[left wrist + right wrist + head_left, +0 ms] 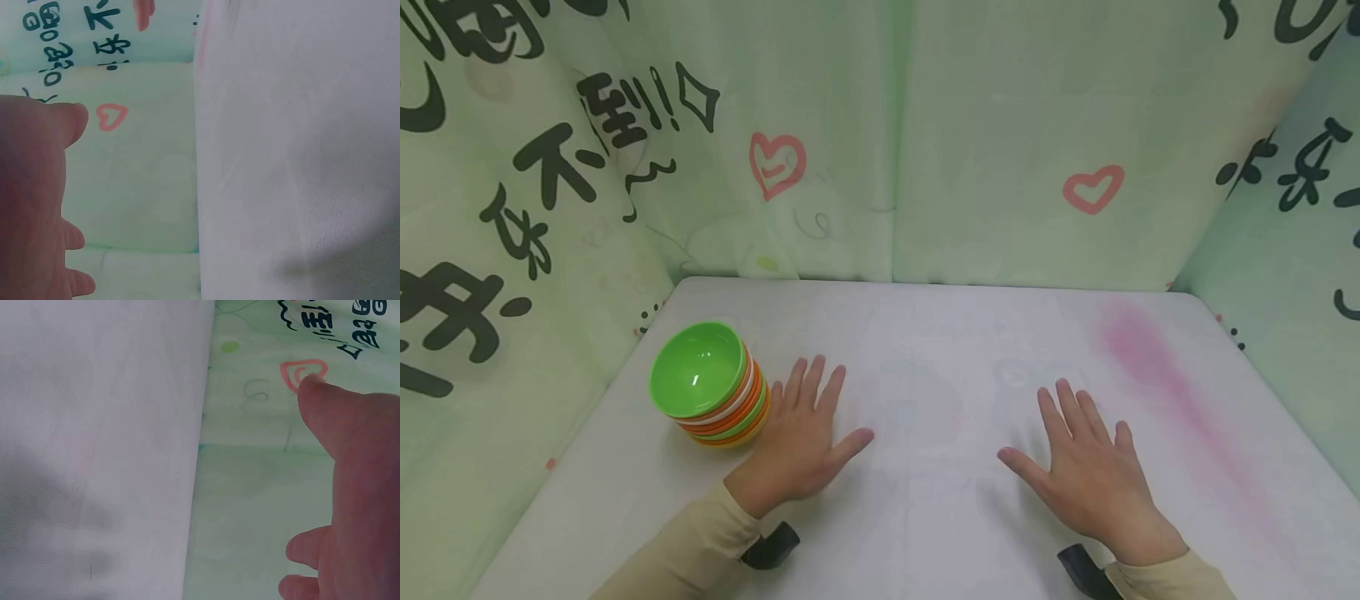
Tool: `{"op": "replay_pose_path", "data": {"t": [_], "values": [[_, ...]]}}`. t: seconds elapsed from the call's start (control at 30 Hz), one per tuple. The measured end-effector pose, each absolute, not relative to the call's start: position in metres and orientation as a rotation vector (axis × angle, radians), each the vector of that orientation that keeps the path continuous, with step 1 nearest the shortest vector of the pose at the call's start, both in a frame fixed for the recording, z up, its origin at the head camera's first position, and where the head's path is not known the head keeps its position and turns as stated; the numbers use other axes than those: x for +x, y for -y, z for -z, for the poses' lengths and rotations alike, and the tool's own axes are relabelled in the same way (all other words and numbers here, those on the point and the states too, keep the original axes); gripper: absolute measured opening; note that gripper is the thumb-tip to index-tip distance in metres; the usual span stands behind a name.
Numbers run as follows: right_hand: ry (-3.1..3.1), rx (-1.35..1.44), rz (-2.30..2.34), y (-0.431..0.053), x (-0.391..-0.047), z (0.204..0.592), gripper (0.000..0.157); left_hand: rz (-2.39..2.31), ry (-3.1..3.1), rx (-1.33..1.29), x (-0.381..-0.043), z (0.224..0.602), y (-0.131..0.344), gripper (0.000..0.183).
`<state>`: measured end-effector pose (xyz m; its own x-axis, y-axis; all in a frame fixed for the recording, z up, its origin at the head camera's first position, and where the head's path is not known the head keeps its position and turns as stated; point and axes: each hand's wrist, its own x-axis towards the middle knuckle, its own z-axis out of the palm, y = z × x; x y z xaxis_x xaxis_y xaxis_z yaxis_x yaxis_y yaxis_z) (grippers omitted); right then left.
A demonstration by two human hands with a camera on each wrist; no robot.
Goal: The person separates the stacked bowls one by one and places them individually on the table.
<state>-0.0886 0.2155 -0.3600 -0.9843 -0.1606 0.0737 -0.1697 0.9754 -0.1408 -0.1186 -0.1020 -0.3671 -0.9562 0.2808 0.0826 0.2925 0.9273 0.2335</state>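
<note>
A stack of nested bowls (700, 371) stands at the left of the white table, with a green bowl on top and orange, white, green and yellow rims below. Just right of it, my left hand (801, 437) is spread palm down with straight fingers, its little finger overlapping the stack's edge in the head view. It holds nothing. Well to the right, my right hand (1093, 475) is likewise spread over the table, holding nothing. In the left wrist view the left hand (31, 194) shows at the left edge; the right wrist view has the right hand (362, 487) at its right.
The white table (925, 333) has a pink stain (1157, 375) on its right side. Pale green curtains (985, 125) with dark writing and red hearts enclose the back and both sides. Dark wrist-camera mounts (771, 546) show under the sleeves.
</note>
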Motion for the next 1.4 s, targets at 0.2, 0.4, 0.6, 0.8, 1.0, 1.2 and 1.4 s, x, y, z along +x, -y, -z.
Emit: {"op": "replay_pose_path", "data": {"t": [0.2,0.4,0.6,0.8,1.0,1.2,1.4], "values": [[3.026,0.262,-0.232,-0.213,-0.090,0.360,0.093,0.570,2.899,-0.521,-0.117,0.360,0.111,0.084],[2.874,0.341,-0.249,-0.204,-0.102,0.358,0.092,0.800,2.323,-0.662,-0.120,0.340,0.146,0.085],[2.839,0.478,-0.456,-0.176,-0.121,0.350,0.093,0.820,2.168,-0.495,-0.124,0.330,0.199,0.092],[2.867,0.557,-0.570,-0.142,-0.136,0.341,0.096,1.000,2.410,-0.257,-0.126,0.342,0.251,0.100],[2.864,0.669,-0.597,-0.106,-0.147,0.336,0.097,1.304,2.516,-0.194,-0.127,0.371,0.274,0.111],[2.825,0.753,-0.673,-0.076,-0.156,0.336,0.094,1.537,2.510,-0.176,-0.136,0.395,0.276,0.111],[2.833,0.789,-0.824,-0.050,-0.165,0.338,0.095,1.639,2.464,-0.212,-0.140,0.406,0.270,0.101]]}}
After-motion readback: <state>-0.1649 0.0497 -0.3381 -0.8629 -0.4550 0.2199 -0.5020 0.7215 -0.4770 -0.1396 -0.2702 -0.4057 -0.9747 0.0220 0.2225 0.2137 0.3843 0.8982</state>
